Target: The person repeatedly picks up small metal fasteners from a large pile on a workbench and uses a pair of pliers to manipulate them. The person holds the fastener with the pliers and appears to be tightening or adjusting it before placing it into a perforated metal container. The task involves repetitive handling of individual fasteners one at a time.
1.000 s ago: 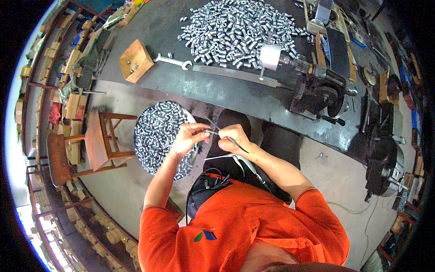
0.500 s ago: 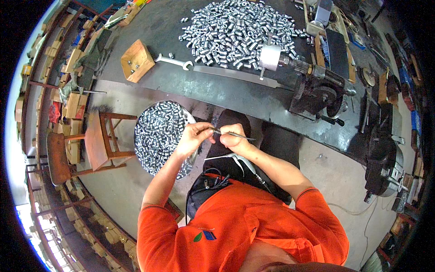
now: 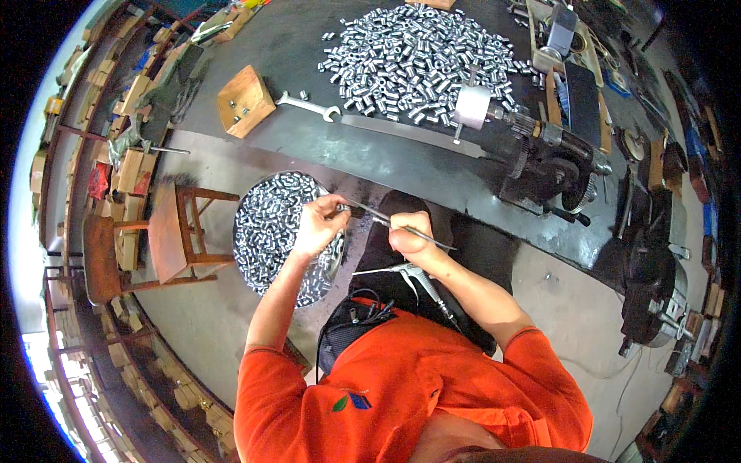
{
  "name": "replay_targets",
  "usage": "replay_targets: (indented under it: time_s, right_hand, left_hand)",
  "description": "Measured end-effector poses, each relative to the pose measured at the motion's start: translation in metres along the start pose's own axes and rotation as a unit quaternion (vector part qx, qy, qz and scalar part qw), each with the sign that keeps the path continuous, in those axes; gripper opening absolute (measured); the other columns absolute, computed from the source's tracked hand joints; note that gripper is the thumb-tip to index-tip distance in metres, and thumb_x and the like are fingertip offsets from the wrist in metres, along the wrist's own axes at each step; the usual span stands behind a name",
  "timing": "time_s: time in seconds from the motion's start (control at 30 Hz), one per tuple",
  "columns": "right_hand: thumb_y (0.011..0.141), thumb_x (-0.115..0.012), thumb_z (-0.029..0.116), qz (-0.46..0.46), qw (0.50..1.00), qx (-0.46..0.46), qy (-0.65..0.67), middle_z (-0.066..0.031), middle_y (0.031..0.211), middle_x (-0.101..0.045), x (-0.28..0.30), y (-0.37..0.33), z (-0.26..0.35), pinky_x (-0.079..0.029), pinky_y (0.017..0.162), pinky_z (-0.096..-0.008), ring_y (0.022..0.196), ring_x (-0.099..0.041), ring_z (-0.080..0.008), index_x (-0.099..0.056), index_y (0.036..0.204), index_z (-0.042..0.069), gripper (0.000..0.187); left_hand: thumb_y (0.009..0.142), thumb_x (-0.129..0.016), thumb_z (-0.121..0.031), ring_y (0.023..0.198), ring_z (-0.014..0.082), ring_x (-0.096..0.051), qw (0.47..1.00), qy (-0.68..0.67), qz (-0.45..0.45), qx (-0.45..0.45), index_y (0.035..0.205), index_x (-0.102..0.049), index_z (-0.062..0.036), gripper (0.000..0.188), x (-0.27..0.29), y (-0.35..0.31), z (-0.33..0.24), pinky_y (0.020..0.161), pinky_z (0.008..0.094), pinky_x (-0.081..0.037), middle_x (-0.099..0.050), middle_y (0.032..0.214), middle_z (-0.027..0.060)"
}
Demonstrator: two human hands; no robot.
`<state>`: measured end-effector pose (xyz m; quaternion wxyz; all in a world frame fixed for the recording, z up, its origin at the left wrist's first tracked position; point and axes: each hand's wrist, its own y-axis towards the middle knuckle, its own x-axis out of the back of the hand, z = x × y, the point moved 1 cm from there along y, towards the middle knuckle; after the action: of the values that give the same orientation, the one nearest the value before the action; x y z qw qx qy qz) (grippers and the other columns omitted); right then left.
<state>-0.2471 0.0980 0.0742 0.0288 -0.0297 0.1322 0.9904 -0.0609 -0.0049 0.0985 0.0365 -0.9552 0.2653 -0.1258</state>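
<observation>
My right hand (image 3: 411, 231) is closed round a thin dark metal rod, perhaps a slim file (image 3: 369, 209), which slants up to the left and sticks out behind the fist. At its far end, my left hand (image 3: 320, 222) is closed in a pinch, the fingertips at the rod's tip. A small shiny piece seems to be at those fingertips, too small to make out. Below the left hand stands a round tub (image 3: 336, 255) heaped with short metal sleeves (image 3: 278, 224). Across my lap lies a grey air blow gun (image 3: 415, 275) with a long nozzle.
On the dark workbench (image 3: 309, 150) are a big pile of metal sleeves (image 3: 424, 62), an open-end wrench (image 3: 309, 105) and a wooden box (image 3: 245, 100). A geared machine (image 3: 552, 162) stands at the right. A wooden chair (image 3: 171, 239) is at the left, before shelves of wooden blocks.
My hands have drawn slightly apart, the left moving up and left, the right a little to the right. More of the rod shows between them. The whole view has shifted slightly.
</observation>
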Motion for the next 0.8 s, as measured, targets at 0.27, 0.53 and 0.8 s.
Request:
replay_targets:
  time_s: [0.27, 0.53, 0.8]
  right_hand:
    - [0.068, -0.056, 0.036, 0.040, 0.996, 0.056, 0.053, -0.0026, 0.047, -0.026, -0.009, 0.000, 0.000, -0.021, 0.042, -0.0318, 0.042, -0.029, -0.0121, -0.031, 0.050, 0.005, 0.044]
    - [0.067, -0.054, 0.019, 0.042, 0.983, -0.076, 0.159, -0.0038, 0.046, -0.047, -0.005, 0.002, 0.004, -0.034, 0.040, -0.0266, 0.041, -0.046, -0.0112, -0.045, 0.049, 0.002, 0.026]
    - [0.069, -0.053, 0.024, 0.109, 0.994, 0.001, -0.002, -0.0070, 0.045, -0.043, -0.008, 0.005, -0.005, -0.034, 0.041, -0.0290, 0.042, -0.048, -0.0127, -0.048, 0.054, 0.003, 0.027]
  left_hand:
    - [0.061, -0.063, -0.005, 0.049, 0.0193, -0.050, 0.923, 0.351, -0.090, -0.128, 0.079, -0.064, -0.0040, 0.018, 0.019, 0.001, 0.017, 0.049, 0.0323, -0.041, -0.050, 0.057, 0.0072]
    - [0.061, -0.064, -0.007, 0.050, 0.0214, -0.053, 0.895, 0.409, -0.050, -0.169, 0.081, -0.064, -0.0056, 0.020, 0.007, -0.002, 0.003, 0.048, 0.0327, -0.043, -0.053, 0.063, 0.0062]
    - [0.059, -0.064, -0.006, 0.059, 0.0274, -0.059, 0.886, 0.407, 0.023, -0.221, 0.084, -0.063, -0.0059, 0.025, -0.027, -0.012, -0.005, 0.054, 0.0370, -0.047, -0.057, 0.068, 0.0094]
